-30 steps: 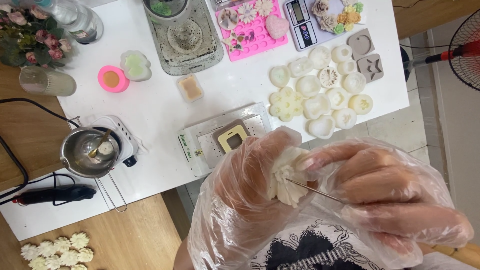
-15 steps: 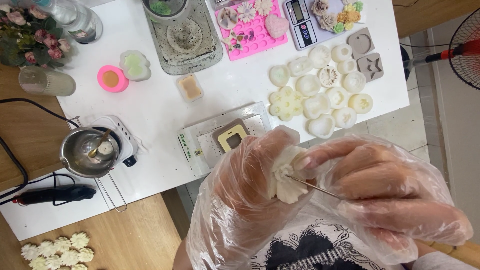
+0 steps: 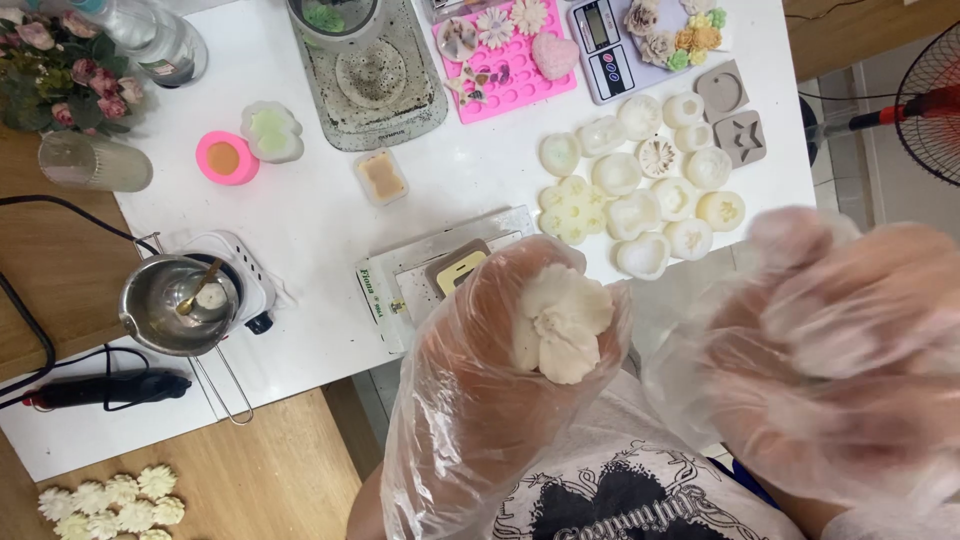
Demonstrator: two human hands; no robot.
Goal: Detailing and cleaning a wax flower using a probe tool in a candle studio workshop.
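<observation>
1. Since the earlier frame the right hand [image 3: 840, 350] has pulled away from the white flower casting [image 3: 562, 322] and now sits apart at the right, blurred.
2. Whether its gloved fingers are closed on anything cannot be told (the thin pick seen before is no longer visible).
3. Gloved too, the left hand [image 3: 480, 400] pinches the flower casting between its fingertips, above the white table's [image 3: 320, 230] near edge.
4. Its fingers hide the flower's underside.
5. Beyond, pale moulds [image 3: 640, 190] lie clustered; the fan [image 3: 935, 100] is cut off at right.
</observation>
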